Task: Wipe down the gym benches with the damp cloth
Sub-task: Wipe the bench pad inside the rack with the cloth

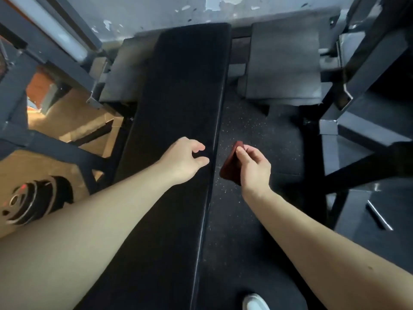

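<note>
— Hovering over the bench (178, 86), is the left hand (185, 159) loosely curled and empty?
— Yes. Just right of the bench, the right hand (254, 168) pinches the red cloth (230, 168). It's probably soft and limp, so bunch it in the palm.

Bench (178, 97) pad: black, matt upholstery with glossy piping along right edge. Cloth (231, 166): dark red, soft fabric. Floor (252, 121): rough speckled black rubber. Frame (362, 70), upper right: grey painted metal. Wall (156, 10): flaking paint.

Red marks on the weight plate (33, 203) seem too blurred to read.
</note>
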The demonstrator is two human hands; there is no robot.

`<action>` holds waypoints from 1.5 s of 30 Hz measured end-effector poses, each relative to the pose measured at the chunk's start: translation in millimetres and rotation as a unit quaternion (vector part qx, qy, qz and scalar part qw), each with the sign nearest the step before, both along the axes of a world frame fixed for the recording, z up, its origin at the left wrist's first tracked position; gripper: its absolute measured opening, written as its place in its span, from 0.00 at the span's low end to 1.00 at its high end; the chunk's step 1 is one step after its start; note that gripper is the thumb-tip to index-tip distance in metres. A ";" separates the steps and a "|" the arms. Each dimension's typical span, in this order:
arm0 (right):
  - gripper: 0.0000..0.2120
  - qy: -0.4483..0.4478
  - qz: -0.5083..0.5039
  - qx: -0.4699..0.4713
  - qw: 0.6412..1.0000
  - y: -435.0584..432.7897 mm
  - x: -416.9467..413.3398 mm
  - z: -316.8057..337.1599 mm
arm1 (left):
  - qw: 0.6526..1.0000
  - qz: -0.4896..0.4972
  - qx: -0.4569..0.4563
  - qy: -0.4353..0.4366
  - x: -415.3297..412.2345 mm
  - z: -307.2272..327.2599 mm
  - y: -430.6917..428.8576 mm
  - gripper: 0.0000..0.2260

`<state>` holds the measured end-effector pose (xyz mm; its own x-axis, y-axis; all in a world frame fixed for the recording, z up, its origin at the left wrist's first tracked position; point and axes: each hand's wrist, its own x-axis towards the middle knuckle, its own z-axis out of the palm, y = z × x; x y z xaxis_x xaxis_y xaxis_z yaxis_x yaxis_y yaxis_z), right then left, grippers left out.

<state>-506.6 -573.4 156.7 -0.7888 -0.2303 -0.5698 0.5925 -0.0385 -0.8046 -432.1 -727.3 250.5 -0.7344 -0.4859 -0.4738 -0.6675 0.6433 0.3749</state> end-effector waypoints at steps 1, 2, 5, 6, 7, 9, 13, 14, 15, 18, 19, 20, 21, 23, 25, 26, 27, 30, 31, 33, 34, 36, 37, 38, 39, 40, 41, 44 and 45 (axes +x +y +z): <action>0.05 -0.011 0.012 0.002 1.000 7.5 10.3 14.5 | 1.000 -0.004 0.008 -0.011 7.4 13.5 5.6 0.19; 0.05 -0.021 0.023 0.006 0.999 14.9 19.3 27.9 | 1.000 -0.005 0.016 -0.020 14.1 27.0 10.8 0.19; 0.05 -0.037 0.045 0.022 0.998 33.4 35.9 61.7 | 0.999 -0.001 0.031 -0.032 30.4 61.9 23.6 0.18; 0.04 -0.039 0.050 0.024 0.998 38.6 38.3 69.8 | 0.999 -0.001 0.031 -0.035 34.0 71.3 26.9 0.18; 0.04 -0.043 0.053 0.025 0.997 43.2 40.2 76.4 | 0.999 -0.003 0.030 -0.038 37.0 78.6 29.5 0.17; 0.04 -0.053 0.054 0.031 0.997 50.3 42.2 84.1 | 0.999 -0.005 0.031 -0.045 39.9 88.3 32.5 0.17; 0.04 -0.079 0.038 0.043 0.995 59.0 44.9 88.4 | 0.998 0.010 0.038 -0.053 39.5 94.3 37.2 0.16; 0.04 -0.087 0.035 0.046 0.995 60.0 45.4 87.8 | 0.998 0.015 0.041 -0.053 39.4 94.5 38.2 0.15; 0.04 -0.094 0.034 0.047 0.994 60.0 45.7 86.6 | 0.997 0.019 0.043 -0.053 39.7 94.5 39.2 0.15; 0.03 -0.107 0.036 0.051 0.992 57.9 45.2 86.4 | 0.997 0.022 0.043 -0.055 39.4 94.8 41.8 0.15; 0.03 -0.107 0.040 0.051 0.992 56.7 44.4 87.7 | 0.997 0.026 0.042 -0.056 39.2 95.1 42.4 0.15; 0.03 -0.106 0.046 0.052 0.992 55.3 43.6 88.6 | 0.997 0.030 0.042 -0.057 38.9 95.8 42.7 0.15; 0.03 -0.107 0.052 0.055 0.991 54.1 43.6 89.4 | 0.997 0.036 0.042 -0.059 39.3 96.5 43.0 0.15; 0.03 -0.107 0.060 0.055 0.991 49.9 43.6 91.5 | 0.997 0.044 0.034 -0.056 40.7 97.8 41.7 0.15; 0.04 -0.105 0.070 0.049 0.991 46.5 44.1 92.9 | 0.998 0.046 0.020 -0.049 41.2 97.2 39.6 0.15; 0.04 -0.105 0.077 0.045 0.990 46.0 44.9 93.6 | 0.998 0.048 0.013 -0.045 42.1 95.8 38.8 0.15; 0.04 -0.102 0.083 0.041 0.991 46.3 46.3 94.2 | 0.998 0.051 0.009 -0.040 43.9 94.0 38.7 0.15; 0.04 -0.088 0.085 0.028 0.992 48.6 56.6 93.6 | 0.998 0.064 0.004 -0.030 55.7 84.9 43.1 0.14; 0.04 -0.084 0.082 0.031 0.993 50.5 61.1 91.2 | 0.997 0.067 0.006 -0.026 61.5 79.8 45.0 0.14; 0.04 -0.076 0.076 0.033 0.994 56.0 74.7 87.4 | 0.997 0.069 0.008 -0.019 76.7 74.0 50.5 0.14; 0.04 -0.074 0.076 0.031 0.994 59.7 83.1 86.3 | 0.998 0.065 0.005 -0.015 84.8 73.1 53.3 0.14; 0.03 -0.076 0.064 0.033 0.995 69.6 101.7 86.5 | 0.998 0.061 0.006 -0.010 104.5 75.2 60.2 0.14; 0.03 -0.073 0.059 0.032 0.995 73.3 110.1 90.9 | 0.998 0.067 0.010 -0.004 114.9 78.8 63.4 0.14; 0.03 -0.069 0.057 0.031 0.995 77.0 117.8 97.9 | 0.997 0.070 0.012 -0.001 124.1 82.5 66.6 0.14; 0.02 -0.066 0.058 0.035 0.996 81.1 125.1 105.5 | 0.998 0.068 0.013 0.000 133.1 87.1 70.9 0.14; 0.02 -0.064 0.059 0.040 0.995 85.6 131.7 113.0 | 0.998 0.064 0.014 0.000 141.3 91.6 75.0 0.14; 0.03 -0.061 0.061 0.041 0.995 90.6 137.6 119.5 | 0.998 0.059 0.014 0.001 148.6 95.6 79.2 0.14; 0.03 -0.055 0.078 0.046 0.994 105.5 154.1 140.8 | 0.998 0.056 0.009 0.011 166.6 106.3 91.6 0.14; 0.03 -0.052 0.081 0.048 0.994 109.7 157.8 147.6 | 0.998 0.057 0.011 0.015 171.0 109.8 95.2 0.14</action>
<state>-348.8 -463.7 304.3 -0.6816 -0.2900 -0.6718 0.6647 0.1384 -0.7342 -261.1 -632.1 360.3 -0.6884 -0.5572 -0.4644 -0.7247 0.5551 0.4083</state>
